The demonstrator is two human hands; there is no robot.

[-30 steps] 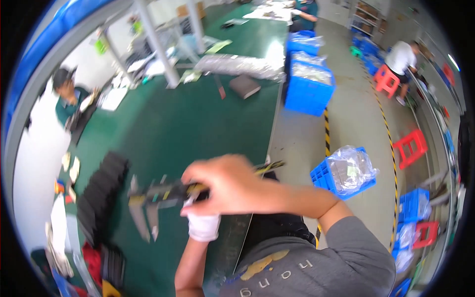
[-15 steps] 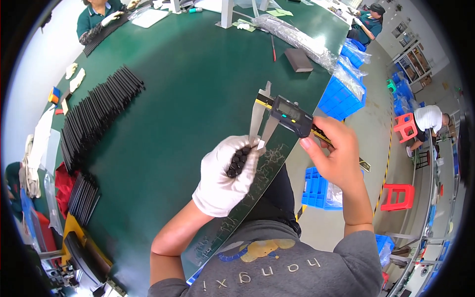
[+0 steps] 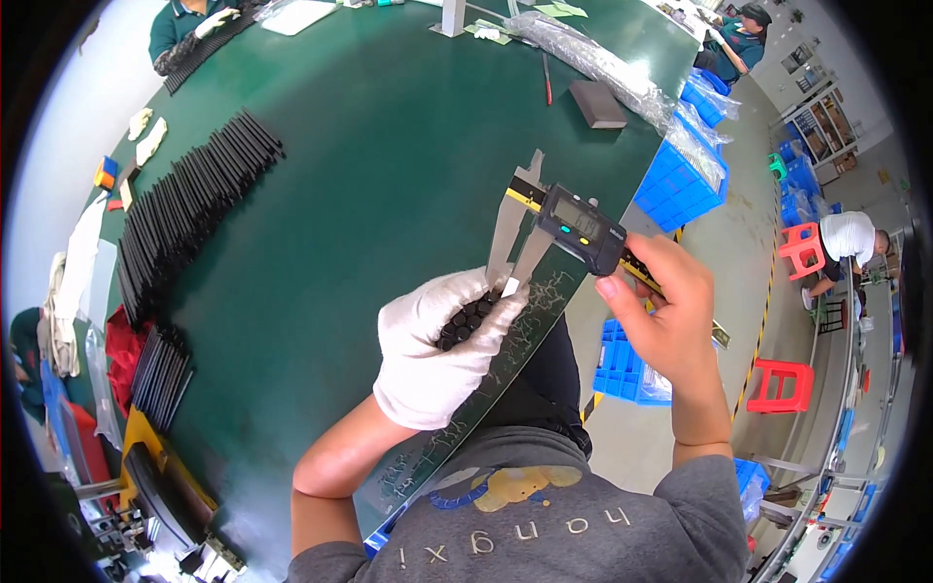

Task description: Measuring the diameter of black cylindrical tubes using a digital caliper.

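My left hand, in a white glove, is closed around a bundle of black rods, whose round ends face up. Bare, my right hand grips a digital caliper by its beam, thumb under the display body. The caliper's jaws point down to the top of the bundle, slightly apart, beside my left fingertips. A small white patch shows at one jaw tip. Whether a rod end sits between the jaws is hidden by the glove.
Rows of black rods lie on the green table at left, with thinner rods nearer. A dark box and plastic-wrapped bundle lie at the far right. Blue crates stand beyond the edge. Co-workers sit farther off.
The caliper and my right hand have shifted slightly right in view. My left hand has tilted a little, still around the rods.
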